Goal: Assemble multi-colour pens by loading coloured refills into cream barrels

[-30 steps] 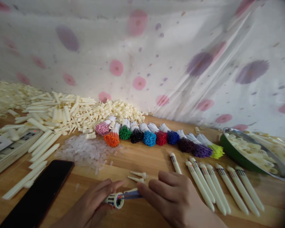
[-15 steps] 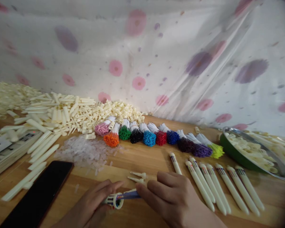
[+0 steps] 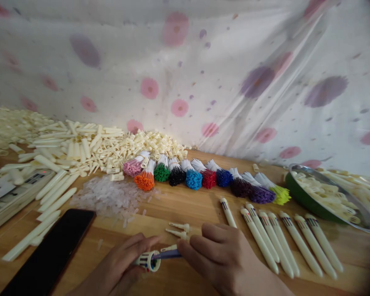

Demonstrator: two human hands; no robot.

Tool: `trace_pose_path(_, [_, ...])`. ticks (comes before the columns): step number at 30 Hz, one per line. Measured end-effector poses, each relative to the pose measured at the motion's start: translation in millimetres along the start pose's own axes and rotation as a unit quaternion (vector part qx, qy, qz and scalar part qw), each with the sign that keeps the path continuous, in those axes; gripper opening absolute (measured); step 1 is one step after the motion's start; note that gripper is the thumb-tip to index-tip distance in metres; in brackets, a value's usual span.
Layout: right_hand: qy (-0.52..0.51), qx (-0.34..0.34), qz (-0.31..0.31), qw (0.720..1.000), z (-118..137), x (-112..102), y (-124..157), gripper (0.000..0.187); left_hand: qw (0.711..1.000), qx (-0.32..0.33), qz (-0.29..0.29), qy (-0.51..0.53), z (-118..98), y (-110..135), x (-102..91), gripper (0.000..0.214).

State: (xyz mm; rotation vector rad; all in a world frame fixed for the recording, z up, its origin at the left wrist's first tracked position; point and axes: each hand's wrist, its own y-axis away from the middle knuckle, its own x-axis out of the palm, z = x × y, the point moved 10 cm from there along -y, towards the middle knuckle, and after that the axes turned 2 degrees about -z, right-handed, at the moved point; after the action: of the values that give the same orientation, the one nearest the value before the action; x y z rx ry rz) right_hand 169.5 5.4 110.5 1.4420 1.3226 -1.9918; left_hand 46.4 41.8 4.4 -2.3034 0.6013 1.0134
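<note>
My left hand point(image 3: 121, 265) grips a cream ring-shaped pen holder point(image 3: 148, 260) near the table's front edge. My right hand point(image 3: 225, 257) pinches a purple-blue refill point(image 3: 166, 254) whose end sits in that holder. Two small cream tips point(image 3: 179, 229) lie just beyond my fingers. A row of coloured refill bundles point(image 3: 203, 179) lies across the middle of the wooden table point(image 3: 179, 205). Several assembled cream pens point(image 3: 283, 242) lie side by side to the right of my right hand.
A black phone point(image 3: 54, 250) lies at the front left beside loose cream barrels point(image 3: 54, 193). Clear small parts point(image 3: 111, 197) and heaps of cream parts point(image 3: 105, 146) fill the left. A green bowl point(image 3: 305, 201) of cream parts stands at the right. A spotted cloth point(image 3: 203, 74) hangs behind.
My right hand has pushed the refill slightly leftward, further into the holder. The rest has not moved.
</note>
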Motion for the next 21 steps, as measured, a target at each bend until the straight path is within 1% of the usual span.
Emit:
trace_pose_path(3, [-0.004,0.008,0.006,1.0,-1.9,2.8,1.2,0.029,1.0,-0.001,0.002,-0.008,0.6,1.0,-0.4,0.041])
trace_pose_path(8, [-0.011,-0.004,-0.008,1.0,-2.3,2.0,1.1,0.03,1.0,-0.011,0.015,-0.008,2.0,-0.4,2.6,0.041])
trace_pose_path(14, [-0.014,-0.007,-0.006,1.0,-1.2,1.9,0.0,0.033,1.0,0.007,-0.009,0.01,-4.8,-5.4,-3.9,0.042])
trace_pose_path(17, [-0.015,-0.008,-0.01,1.0,-0.2,0.3,0.4,0.033,1.0,-0.002,-0.001,0.014,-2.8,-4.6,-3.0,0.041])
trace_pose_path(21, [-0.026,0.002,0.006,1.0,-3.5,5.9,2.5,0.027,1.0,0.005,-0.016,0.013,-1.0,-3.1,-4.4,0.04])
